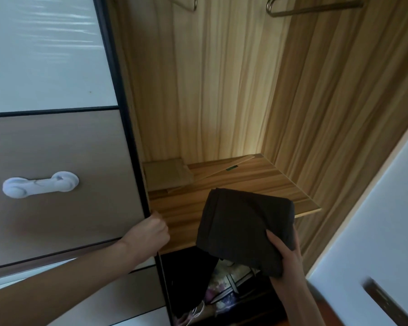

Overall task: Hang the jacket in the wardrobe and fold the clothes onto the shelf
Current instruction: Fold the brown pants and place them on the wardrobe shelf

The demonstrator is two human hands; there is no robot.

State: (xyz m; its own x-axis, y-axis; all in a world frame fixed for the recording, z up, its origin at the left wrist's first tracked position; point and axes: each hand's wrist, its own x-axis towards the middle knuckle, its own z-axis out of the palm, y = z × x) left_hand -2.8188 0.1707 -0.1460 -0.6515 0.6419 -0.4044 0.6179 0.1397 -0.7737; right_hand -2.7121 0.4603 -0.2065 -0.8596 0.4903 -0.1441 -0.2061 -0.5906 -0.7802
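folded dark garment (243, 229) hangs over the front edge of the shelf (257, 182), right hand (285, 252) fingers clamped on its near corner, left hand (151, 234) gripping the door edge (137, 175); looks soft and light, likely unfolds unless supported underneath.

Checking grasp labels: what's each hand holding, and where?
Right hand grips the folded dark garment at its near right corner; left hand grips the door edge.
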